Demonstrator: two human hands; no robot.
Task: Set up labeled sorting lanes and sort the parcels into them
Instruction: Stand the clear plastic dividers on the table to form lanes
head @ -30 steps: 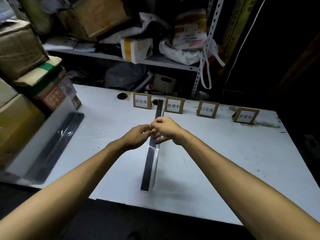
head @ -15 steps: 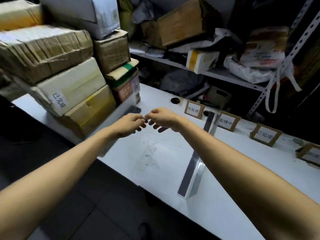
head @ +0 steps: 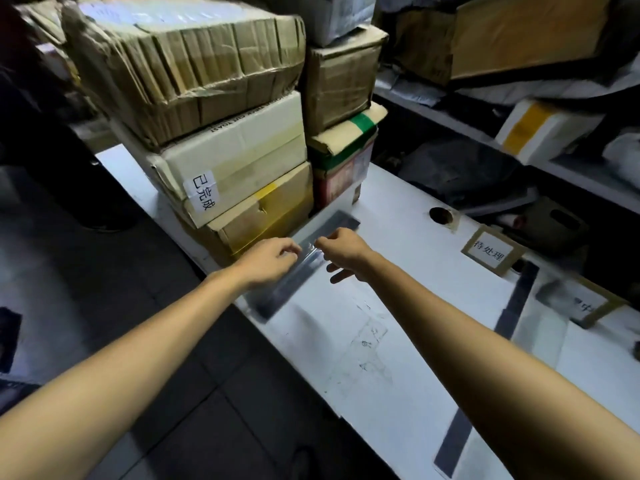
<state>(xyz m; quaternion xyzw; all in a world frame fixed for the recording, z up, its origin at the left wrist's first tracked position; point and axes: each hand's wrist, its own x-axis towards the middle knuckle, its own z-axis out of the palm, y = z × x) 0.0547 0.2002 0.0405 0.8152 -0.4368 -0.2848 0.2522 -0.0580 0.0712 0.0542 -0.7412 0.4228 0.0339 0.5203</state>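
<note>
a second ago both hands were pinched together above the upright strip (head: 516,301) in the middle of the table (head: 398,202). they have since swung left, and now the left hand (head: 272,259) and right hand (head: 343,249) pinch the shiny top of the flat strip (head: 284,291) beside the stacked boxes (head: 242,161). the view has turned left with them, bringing the whole stack into sight.

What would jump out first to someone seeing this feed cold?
The tall stack of taped cardboard parcels at the left end of the white table dominates. Right beside its base, the left hand and right hand pinch a long dark grey plastic strip lying on the table.
</note>
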